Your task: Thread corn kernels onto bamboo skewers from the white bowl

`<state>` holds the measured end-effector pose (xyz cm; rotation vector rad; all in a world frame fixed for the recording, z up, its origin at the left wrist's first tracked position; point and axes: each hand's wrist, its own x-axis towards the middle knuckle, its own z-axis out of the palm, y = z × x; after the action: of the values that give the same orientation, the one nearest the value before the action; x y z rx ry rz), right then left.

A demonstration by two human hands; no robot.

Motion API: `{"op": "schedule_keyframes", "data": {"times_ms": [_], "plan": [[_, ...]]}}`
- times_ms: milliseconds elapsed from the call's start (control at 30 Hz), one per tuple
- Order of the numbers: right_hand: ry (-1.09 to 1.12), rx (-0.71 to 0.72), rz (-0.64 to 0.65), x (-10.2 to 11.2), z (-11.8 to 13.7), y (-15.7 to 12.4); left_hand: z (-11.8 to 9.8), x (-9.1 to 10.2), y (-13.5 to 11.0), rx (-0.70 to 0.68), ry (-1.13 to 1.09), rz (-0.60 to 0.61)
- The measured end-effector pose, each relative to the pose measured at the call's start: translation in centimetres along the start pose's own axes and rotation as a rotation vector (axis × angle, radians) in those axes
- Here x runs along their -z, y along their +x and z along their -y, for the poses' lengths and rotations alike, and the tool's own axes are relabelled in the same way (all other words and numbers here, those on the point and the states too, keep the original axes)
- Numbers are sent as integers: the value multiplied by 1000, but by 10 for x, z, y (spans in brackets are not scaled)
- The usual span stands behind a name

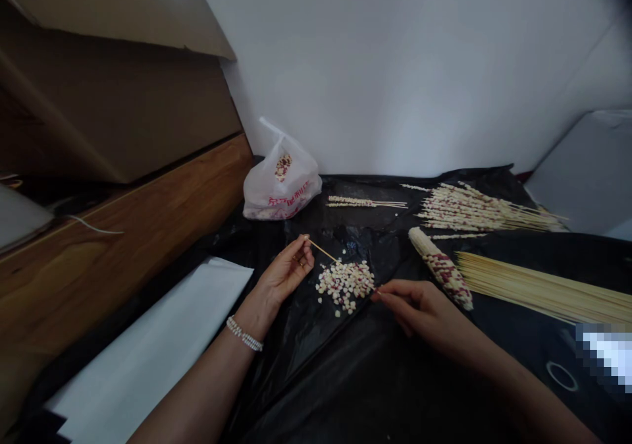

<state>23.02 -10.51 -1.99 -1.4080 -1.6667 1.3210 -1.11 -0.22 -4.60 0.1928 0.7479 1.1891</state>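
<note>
Between the thumb and fingers of my left hand [290, 267] is a thin bamboo skewer [322, 250], slanting down to the right. Its far end reaches the top of a loose pile of white and purple corn kernels [345, 282] on black plastic sheeting. My right hand [409, 302] is at the pile's right edge, thumb and fingertips pinched together. Whatever is in that pinch is too small to make out. Just beyond the right hand lies a corn cob [442, 267], its upper end bare of kernels and the rest still covered.
Bare skewers [533, 289] lie bundled at the right. Behind them is a heap of kernel-threaded skewers [464, 207], with a few more threaded skewers [353, 201] at the back middle. A white plastic bag [281, 190] holds kernels. Folded white paper [162, 352] and a cardboard box [118, 95] are left.
</note>
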Motion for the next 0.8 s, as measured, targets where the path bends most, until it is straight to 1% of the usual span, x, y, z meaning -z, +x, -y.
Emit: {"op": "schedule_keyframes", "data": {"times_ms": [167,433,800], "plan": [[-16,-2,-1,0,1,0,0,-3,-2,2,-8,-24],[-21,8,14,0,0,1,0,-1,0,3,-14,-5],[-17,-25,14,-1,2,0,0,0,2,10,-1,-22]]}}
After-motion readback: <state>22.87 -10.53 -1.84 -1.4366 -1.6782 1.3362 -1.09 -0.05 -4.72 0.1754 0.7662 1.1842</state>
